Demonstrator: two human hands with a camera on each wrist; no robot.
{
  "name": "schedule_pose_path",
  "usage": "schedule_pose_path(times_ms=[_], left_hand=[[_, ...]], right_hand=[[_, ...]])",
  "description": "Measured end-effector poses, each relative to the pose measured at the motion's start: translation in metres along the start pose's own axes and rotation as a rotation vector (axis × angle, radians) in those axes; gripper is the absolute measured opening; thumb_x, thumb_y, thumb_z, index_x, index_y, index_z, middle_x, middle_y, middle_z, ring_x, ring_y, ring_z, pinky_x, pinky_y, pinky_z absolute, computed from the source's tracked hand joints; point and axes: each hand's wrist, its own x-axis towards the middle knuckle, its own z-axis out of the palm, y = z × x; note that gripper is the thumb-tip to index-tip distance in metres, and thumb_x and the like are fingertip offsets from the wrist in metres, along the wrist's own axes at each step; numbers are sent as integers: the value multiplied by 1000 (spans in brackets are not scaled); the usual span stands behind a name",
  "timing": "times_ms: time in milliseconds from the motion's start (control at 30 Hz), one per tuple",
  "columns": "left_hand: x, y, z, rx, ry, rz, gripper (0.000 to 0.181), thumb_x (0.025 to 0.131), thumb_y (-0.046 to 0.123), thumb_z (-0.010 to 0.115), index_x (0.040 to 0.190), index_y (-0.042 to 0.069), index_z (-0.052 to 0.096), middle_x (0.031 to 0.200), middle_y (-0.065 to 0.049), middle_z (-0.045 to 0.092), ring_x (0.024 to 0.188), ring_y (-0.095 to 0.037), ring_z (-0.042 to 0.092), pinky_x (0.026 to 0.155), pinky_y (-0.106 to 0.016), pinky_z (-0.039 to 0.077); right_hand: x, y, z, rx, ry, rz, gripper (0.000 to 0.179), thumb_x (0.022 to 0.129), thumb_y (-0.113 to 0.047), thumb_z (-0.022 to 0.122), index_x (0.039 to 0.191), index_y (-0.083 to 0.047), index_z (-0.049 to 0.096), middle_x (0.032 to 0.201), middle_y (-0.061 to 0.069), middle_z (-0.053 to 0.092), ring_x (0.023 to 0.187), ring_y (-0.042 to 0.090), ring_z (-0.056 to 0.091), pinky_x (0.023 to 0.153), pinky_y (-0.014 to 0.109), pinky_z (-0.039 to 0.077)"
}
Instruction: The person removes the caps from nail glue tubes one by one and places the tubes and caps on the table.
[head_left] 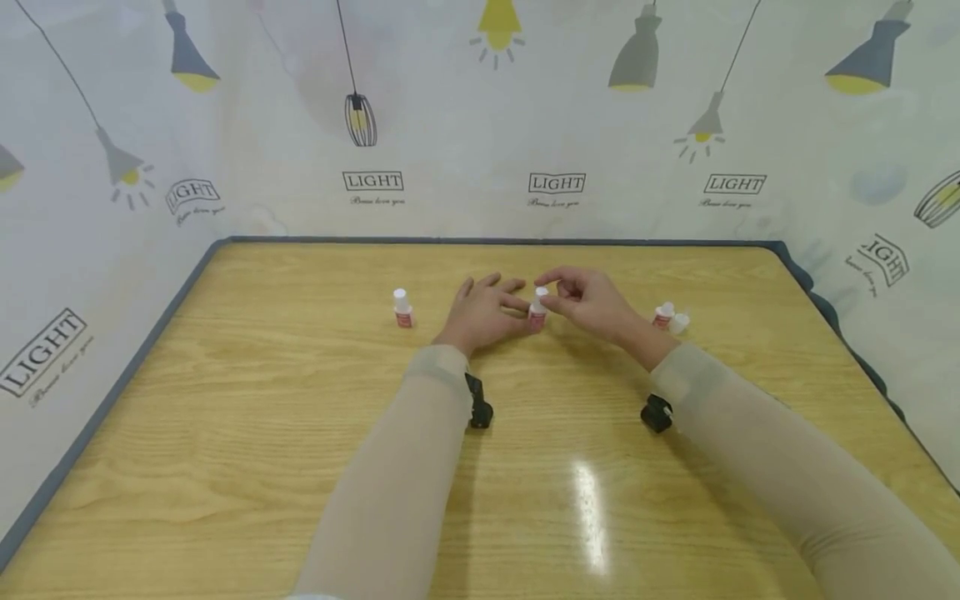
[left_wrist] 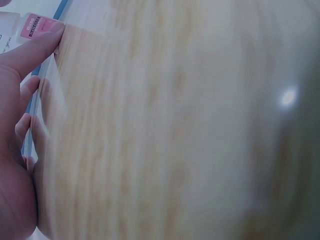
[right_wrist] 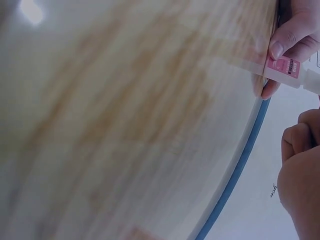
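A small white bottle with a pink label [head_left: 537, 318] stands upright on the wooden table, between the two hands. The left hand [head_left: 486, 315] holds its lower body between thumb and index finger, the other fingers spread over the tabletop. In the right wrist view the left thumb lies against the pink label [right_wrist: 284, 66]. At the top, the right hand [head_left: 592, 302] pinches the white cap [head_left: 542, 292] with thumb and index finger, its other fingers curled in. The left wrist view shows the left thumb tip on the label [left_wrist: 38, 26]; the cap is out of that view.
A similar capped bottle [head_left: 402, 310] stands to the left of the left hand. Beyond the right wrist is another pink-labelled bottle [head_left: 663, 315], partly behind the forearm, with a small white piece [head_left: 679, 322] beside it. A lamp-patterned curtain [head_left: 465, 208] borders the table's [head_left: 300, 417] far edge.
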Motion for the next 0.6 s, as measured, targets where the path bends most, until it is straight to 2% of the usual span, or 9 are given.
schedule_pose_path(times_ms=[67,167,300,600], left_hand=[[-1,0,2,7,9,0,51,97,69,65,136,38,73,172,12,40,168,-24,17,137,-57,-2],[-2,0,4,21,18,-1,52,97,70,64,137,38,72,171,11,41,168,-24,17,137,-57,0],[-3,0,5,6,14,1,52,97,69,65,137,37,73,171,10,41,168,-25,17,137,-57,-1],[-3,2,1,-18,8,-2,49,98,66,65,134,35,75,172,12,40,168,-23,16,138,-55,-3]], right_hand=[[-1,0,1,-4,8,25,37,101,-34,76,126,-6,72,66,-3,44,56,9,34,54,26,33],[-1,1,4,-20,33,65,37,96,-42,80,115,-11,72,65,-4,44,56,10,36,53,25,32],[-2,3,5,-27,60,85,32,95,-41,82,102,-12,69,66,-3,44,57,10,37,52,25,32],[-1,1,3,-35,62,6,20,101,-26,75,111,-8,75,65,-2,45,55,9,36,55,26,35]])
